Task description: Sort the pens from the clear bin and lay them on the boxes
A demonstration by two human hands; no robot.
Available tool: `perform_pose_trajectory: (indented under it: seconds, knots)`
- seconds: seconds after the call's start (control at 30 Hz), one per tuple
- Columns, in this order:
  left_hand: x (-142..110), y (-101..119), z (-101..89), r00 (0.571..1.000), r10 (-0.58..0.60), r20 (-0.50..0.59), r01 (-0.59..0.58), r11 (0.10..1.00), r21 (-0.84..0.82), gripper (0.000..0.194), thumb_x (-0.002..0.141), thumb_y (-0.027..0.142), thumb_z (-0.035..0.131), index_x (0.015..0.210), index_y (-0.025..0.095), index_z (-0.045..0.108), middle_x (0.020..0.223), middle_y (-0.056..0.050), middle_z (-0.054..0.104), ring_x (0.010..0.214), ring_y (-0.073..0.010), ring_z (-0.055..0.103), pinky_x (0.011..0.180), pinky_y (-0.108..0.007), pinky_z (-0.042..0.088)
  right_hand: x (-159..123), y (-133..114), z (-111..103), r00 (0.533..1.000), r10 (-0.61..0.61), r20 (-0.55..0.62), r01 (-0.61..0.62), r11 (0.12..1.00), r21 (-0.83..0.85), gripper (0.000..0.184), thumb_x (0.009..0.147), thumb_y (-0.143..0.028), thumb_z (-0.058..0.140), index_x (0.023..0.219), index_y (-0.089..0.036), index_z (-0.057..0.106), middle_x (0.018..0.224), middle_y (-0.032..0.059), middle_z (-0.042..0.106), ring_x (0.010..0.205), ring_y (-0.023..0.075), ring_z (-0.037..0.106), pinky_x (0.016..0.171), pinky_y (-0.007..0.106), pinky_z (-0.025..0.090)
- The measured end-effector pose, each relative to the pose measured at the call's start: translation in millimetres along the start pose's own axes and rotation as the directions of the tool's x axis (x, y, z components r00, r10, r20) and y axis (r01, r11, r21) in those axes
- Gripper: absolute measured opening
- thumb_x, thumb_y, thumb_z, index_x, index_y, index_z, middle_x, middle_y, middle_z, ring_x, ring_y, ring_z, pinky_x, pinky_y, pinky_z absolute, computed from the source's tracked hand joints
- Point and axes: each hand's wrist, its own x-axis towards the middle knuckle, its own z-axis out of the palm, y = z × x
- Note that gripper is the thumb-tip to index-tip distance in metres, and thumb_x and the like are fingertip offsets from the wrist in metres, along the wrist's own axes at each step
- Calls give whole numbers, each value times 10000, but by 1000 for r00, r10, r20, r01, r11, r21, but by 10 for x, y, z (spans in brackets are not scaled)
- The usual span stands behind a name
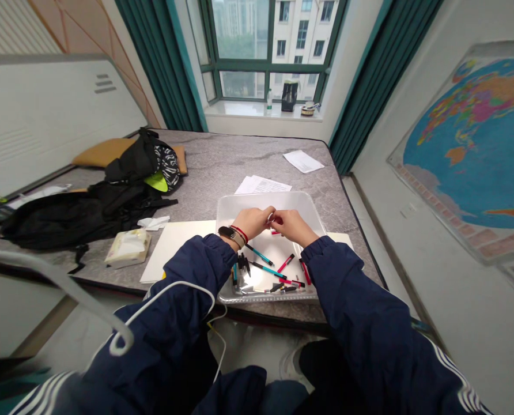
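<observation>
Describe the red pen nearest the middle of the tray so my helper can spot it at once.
Find the clear plastic tray under the person's left hand and right hand. Just below the right hand, mid-tray, a red pen slants up to the right. It lies between the long teal pen and a second red pen nearer the tray's right wall.

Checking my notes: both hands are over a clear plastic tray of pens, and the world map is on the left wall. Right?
No: the world map is on the right wall, as the head view shows. The left hand and right hand are over the clear plastic tray of pens, as you said.
</observation>
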Motion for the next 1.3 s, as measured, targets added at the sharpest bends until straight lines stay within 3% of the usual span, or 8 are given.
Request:
perform_pose_trajectory:
  seconds: [0.5,0.6,0.67,0.8,0.87,0.93,1.07,1.3]
  knots:
    - [13,14,9,1000,-7,3,7,999,-37,336,921,364,546,1241,277,495,966,-60,718,900,-238,674,720,-296,465,-21,-20,-25,998,67,-12,-67,998,21,52,823,-166,619,807,-142,661,713,22,690,636,115,619,651,203,429]
    - [12,-13,26,999,-51,6,51,998,-38,372,904,328,567,1269,283,513,990,-63,717,919,-233,667,737,-298,471,-66,-46,-29,974,156,165,-170,982,77,115,833,-240,633,777,-140,639,669,28,684,578,111,607,603,203,438]
    - [10,-40,45,995,-84,45,86,996,-32,295,888,295,580,1182,272,592,998,-66,713,921,-229,662,754,-301,473,-130,-75,5,874,180,451,-243,966,87,142,809,-268,665,759,-136,644,645,27,676,532,109,597,559,203,442]
    - [-1,-62,67,988,-111,103,115,993,-31,183,867,275,591,1028,251,674,993,-71,705,921,-230,658,772,-307,475,-297,-147,191,468,100,878,-196,981,-8,97,678,-183,734,751,-139,690,639,-4,663,540,110,592,558,206,446]
    - [-11,-47,61,990,-105,99,109,993,-42,187,866,279,589,1031,255,674,990,-69,704,929,-228,656,776,-307,475,-363,-176,309,355,88,931,-93,994,-59,148,628,-173,757,766,-144,713,613,-18,647,546,119,585,567,216,440]
    - [-23,-25,43,991,-100,94,104,993,-46,187,868,285,586,1032,256,671,990,-68,703,932,-226,654,777,-307,477,-404,-198,401,312,95,945,15,994,-104,178,603,-189,775,770,-146,733,576,-19,628,548,135,585,563,229,428]
    - [-44,8,5,991,-95,95,100,994,-41,181,866,285,587,1026,255,666,995,-65,704,917,-224,657,762,-303,481,-422,-248,429,306,137,942,106,979,-177,190,606,-191,773,791,-147,770,588,5,652,576,159,610,574,244,419]
    - [-43,15,2,989,-98,109,103,994,-44,175,863,286,594,1020,256,665,995,-60,702,919,-216,658,758,-288,480,-425,-343,334,493,89,865,246,940,-237,224,596,-248,792,794,-146,783,694,62,722,641,193,658,589,261,427]
